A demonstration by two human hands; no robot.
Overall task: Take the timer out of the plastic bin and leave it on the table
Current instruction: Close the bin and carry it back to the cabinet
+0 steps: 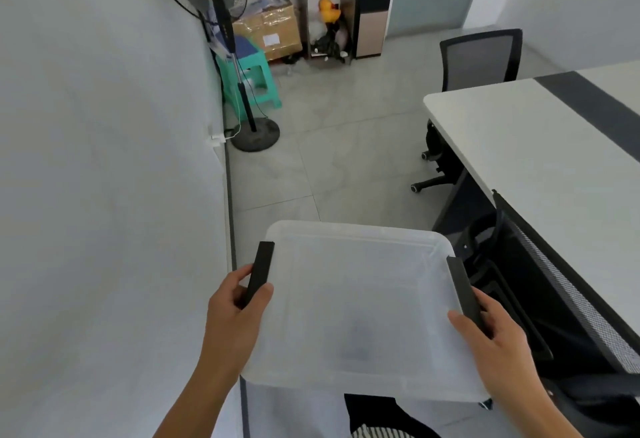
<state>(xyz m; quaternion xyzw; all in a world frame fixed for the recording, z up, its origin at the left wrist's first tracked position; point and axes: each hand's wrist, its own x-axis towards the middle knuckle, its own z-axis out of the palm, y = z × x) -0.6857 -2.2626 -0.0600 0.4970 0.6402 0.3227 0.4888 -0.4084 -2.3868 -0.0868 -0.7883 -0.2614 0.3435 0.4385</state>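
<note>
A translucent white plastic bin (360,264) with its lid on is held in the air in front of me, over the floor. My left hand (235,309) grips the black latch handle (258,276) on its left side. My right hand (491,337) grips the black latch handle (464,294) on its right side. Through the lid a dark blurred shape (356,340) shows inside the bin; I cannot tell what it is. The white table (540,146) stands to the right.
A black mesh chair (554,306) is pushed in beside the bin on the right, another chair (481,60) at the table's far end. A white wall runs along the left. A standing fan (221,39), a green stool (256,81) and a cardboard box (270,30) are farther back.
</note>
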